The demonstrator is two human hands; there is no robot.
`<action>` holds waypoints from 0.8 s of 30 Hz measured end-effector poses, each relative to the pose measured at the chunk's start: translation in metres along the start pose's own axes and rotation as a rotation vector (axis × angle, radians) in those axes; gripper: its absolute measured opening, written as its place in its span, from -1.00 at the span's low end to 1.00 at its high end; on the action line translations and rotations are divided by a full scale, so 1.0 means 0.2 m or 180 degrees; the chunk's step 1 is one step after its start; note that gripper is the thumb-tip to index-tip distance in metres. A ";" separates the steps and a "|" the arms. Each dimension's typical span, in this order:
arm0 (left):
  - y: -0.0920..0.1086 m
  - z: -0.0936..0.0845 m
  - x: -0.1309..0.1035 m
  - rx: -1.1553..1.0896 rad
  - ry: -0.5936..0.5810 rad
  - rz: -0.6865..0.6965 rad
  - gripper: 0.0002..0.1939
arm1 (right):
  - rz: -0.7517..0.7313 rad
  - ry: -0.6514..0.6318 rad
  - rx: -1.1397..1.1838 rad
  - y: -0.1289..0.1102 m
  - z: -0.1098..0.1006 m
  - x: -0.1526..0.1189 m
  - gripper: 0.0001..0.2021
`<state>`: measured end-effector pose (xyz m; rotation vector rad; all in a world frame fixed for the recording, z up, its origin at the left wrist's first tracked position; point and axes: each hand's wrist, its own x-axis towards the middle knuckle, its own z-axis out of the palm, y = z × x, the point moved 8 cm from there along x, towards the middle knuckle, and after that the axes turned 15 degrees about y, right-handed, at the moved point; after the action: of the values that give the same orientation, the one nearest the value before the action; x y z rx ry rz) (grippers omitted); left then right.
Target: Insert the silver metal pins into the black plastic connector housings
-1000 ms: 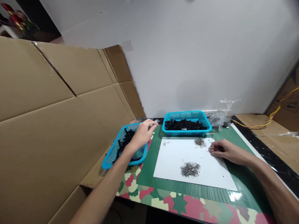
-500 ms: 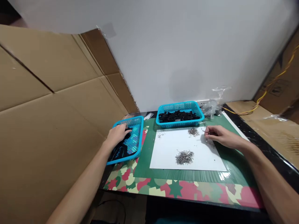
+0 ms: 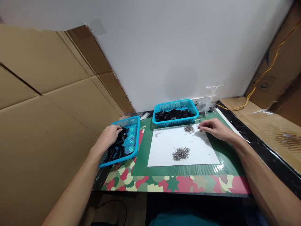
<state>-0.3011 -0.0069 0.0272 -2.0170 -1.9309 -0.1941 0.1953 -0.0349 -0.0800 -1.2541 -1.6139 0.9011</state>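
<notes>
My left hand (image 3: pixel 108 135) reaches into the left blue basket (image 3: pixel 137 138), its fingers bent together at the black plastic pieces (image 3: pixel 122 136). It seems to pinch one, though the fingertips partly hide it. Above the far right part of a white sheet of paper (image 3: pixel 162 157), my right hand (image 3: pixel 217 129) is closed in a pinch on a thin dark tool (image 3: pixel 199 126), too small to tell its kind. Left of that hand lies a small pile of tiny metal pins (image 3: pixel 189 129). A larger pin pile (image 3: pixel 181 154) sits nearer me on the paper.
Another blue basket (image 3: pixel 175 121) of black pieces stands at the back against the wall. Clear plastic bags (image 3: pixel 205 105) are beside it. A cardboard panel (image 3: pixel 58 119) borders the left side. A yellow cable (image 3: pixel 251 94) runs at the right. Loose pins (image 3: pixel 158 133) lie at the paper's far left.
My view has turned slightly. My left hand has shifted left and back within the basket, uncovering more black pieces. My right hand remains pinched near the small pin pile.
</notes>
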 end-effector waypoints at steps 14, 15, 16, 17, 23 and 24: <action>0.40 -0.40 -0.11 -0.1681 0.1186 -0.0287 -0.64 | -0.0046 -0.0309 0.0077 -0.02 0.07 -0.02 -0.73; 0.48 -0.37 -0.12 -0.2342 0.1086 -0.0307 -0.65 | -0.0091 -0.0278 -0.0032 -0.02 0.07 -0.02 -0.73; 0.58 -0.31 -0.14 -0.2990 0.0834 -0.0309 -0.64 | -0.0124 -0.0247 -0.0137 -0.02 0.06 -0.02 -0.73; 0.69 -0.25 -0.16 -0.3514 0.0473 -0.0261 -0.64 | -0.0140 -0.0220 -0.0210 -0.03 0.06 -0.01 -0.73; 1.26 0.02 -0.30 -0.4584 -0.0924 0.0290 -0.68 | 0.0153 -0.0503 0.0240 -0.06 0.10 -0.03 -0.69; 1.31 0.04 -0.30 -0.4600 -0.1006 0.0342 -0.68 | 0.0233 -0.0573 0.0303 -0.06 0.11 -0.04 -0.68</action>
<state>-0.0480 -0.0655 -0.0391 -3.0508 -2.0049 -1.7400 0.1712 -0.0459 -0.0782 -1.2004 -1.6514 1.1512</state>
